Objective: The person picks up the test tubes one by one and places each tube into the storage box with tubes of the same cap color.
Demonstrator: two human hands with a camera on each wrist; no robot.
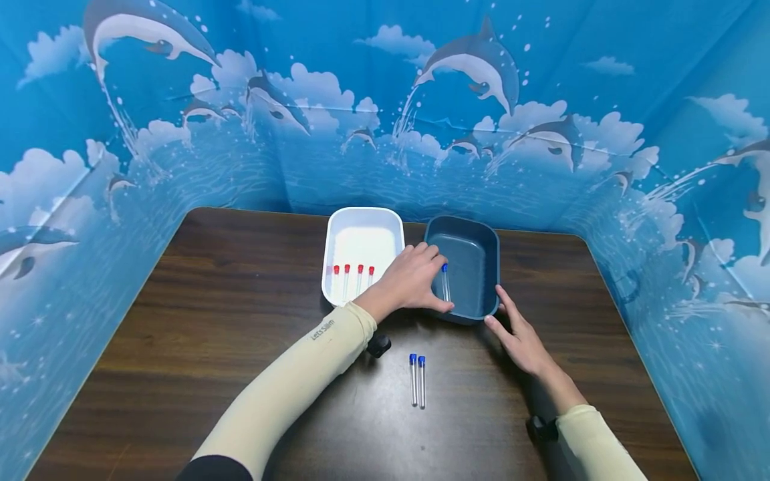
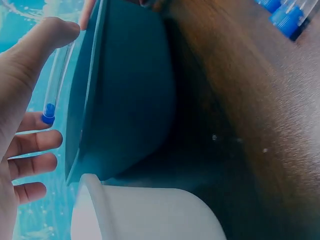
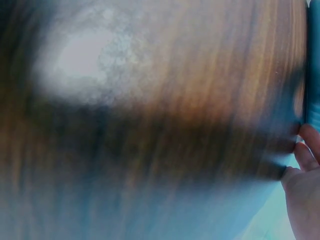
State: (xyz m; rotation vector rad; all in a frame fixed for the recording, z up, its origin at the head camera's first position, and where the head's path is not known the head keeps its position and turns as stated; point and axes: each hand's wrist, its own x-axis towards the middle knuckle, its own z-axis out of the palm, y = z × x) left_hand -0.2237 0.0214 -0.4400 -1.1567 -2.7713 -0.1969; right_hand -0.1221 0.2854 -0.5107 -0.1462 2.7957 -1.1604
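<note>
My left hand [image 1: 412,280] is over the near left part of the dark blue-grey tray [image 1: 466,230]. Between its thumb and index finger it holds a blue-capped test tube [image 1: 446,284] lengthwise; in the left wrist view the blue cap [image 2: 48,114] meets the index finger and the other fingers are spread. My right hand [image 1: 520,341] touches the same tray at its near right corner with fairly straight fingers and thumb. The right wrist view catches only part of this hand [image 3: 305,185]. Two more blue-capped test tubes [image 1: 418,381] lie side by side on the table.
Left of the dark tray stands a white tray [image 1: 363,230] with several red-capped test tubes [image 1: 359,277] in it. Both trays are near the far edge of the brown wooden table [image 1: 240,267]. A blue curtain [image 1: 337,167] printed with dolphins hangs around the table.
</note>
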